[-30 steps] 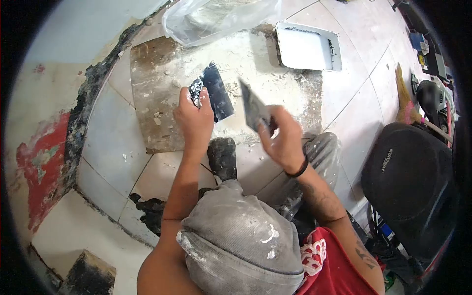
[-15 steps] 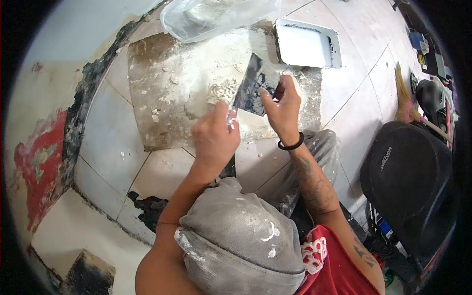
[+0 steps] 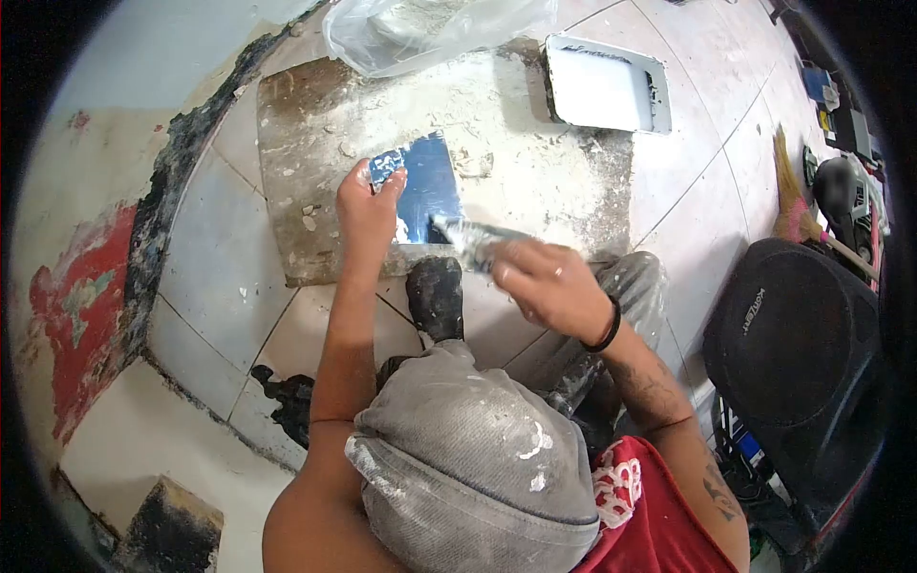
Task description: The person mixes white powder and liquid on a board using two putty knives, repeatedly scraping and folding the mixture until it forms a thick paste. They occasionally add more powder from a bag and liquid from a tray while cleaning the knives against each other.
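Note:
My left hand (image 3: 371, 205) is closed on the left side of a flat, shiny rectangular metal plate (image 3: 430, 186) that reflects blue and bears white smears near the thumb. My right hand (image 3: 549, 285) grips a white-smeared scraper (image 3: 468, 237), blurred by motion, its end at the plate's lower right corner. Whether the two touch, I cannot make out. Beneath both hands lies a worn board (image 3: 301, 115), coated with pale powder and lumps of putty (image 3: 473, 162).
A plastic bag of pale powder (image 3: 430, 38) and a white tray (image 3: 607, 86) stand at the far side. To the right are a black speaker (image 3: 778, 334) and a broom (image 3: 791, 191). My knee (image 3: 468, 420) and black shoe (image 3: 437, 298) are close below the board.
The plate has gone from beside my right hand into my left, shifting left and turning to reflect blue. My right hand has moved down toward me and now holds the scraper.

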`<state>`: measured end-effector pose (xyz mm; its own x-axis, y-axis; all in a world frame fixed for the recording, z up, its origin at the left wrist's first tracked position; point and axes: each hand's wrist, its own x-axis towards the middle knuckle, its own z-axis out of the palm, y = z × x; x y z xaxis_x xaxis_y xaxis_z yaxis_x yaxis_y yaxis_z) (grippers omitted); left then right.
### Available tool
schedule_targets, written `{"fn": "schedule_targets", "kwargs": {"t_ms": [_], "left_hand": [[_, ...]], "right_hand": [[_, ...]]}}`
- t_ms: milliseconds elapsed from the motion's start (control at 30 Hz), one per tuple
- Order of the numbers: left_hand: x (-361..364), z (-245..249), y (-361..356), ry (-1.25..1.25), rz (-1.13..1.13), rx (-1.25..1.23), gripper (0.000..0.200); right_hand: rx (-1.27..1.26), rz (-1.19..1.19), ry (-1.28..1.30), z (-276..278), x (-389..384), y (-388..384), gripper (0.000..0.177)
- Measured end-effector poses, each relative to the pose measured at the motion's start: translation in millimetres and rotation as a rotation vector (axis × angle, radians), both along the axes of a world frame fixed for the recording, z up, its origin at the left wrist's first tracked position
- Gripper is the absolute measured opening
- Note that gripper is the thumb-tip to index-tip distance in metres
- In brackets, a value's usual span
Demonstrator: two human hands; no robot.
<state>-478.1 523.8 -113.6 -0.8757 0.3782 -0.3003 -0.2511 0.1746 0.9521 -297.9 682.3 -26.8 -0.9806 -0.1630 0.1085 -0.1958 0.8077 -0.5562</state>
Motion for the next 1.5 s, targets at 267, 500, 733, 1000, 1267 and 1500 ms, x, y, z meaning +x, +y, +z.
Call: {"fn": "schedule_targets", "kwargs": {"t_ms": [267, 500, 733, 1000, 1267, 1500], "left_hand": [[-6, 9, -12, -0.458, -0.041, 0.122, 0.011], [14, 43, -26, 0.372, -0.149, -0.263, 0.013], [7, 52, -21, 1.146, -0.488, -0.053, 0.023], [19, 57, -17, 1.241, -0.547, 0.056, 0.016], [3, 48, -69, 0.828, 0.076, -0.12, 0.016], [-24, 27, -75, 0.455, 0.516, -0.004, 0.02]], "right_hand": [[0.008, -0.104, 0.019, -37, -41, 29, 0.018], [-0.327, -0.494, 0.149, -3, -35, 86, 0.024], [-0.136, -0.11, 0.038, 68, 5, 65, 0.027], [-0.029, -0.056, 0.014, 14, -29, 50, 0.021], [-0.078, -0.274, -0.141, -39, -44, 38, 0.03], [0.104, 0.075, -0.101, -100, -27, -90, 0.015]]}}
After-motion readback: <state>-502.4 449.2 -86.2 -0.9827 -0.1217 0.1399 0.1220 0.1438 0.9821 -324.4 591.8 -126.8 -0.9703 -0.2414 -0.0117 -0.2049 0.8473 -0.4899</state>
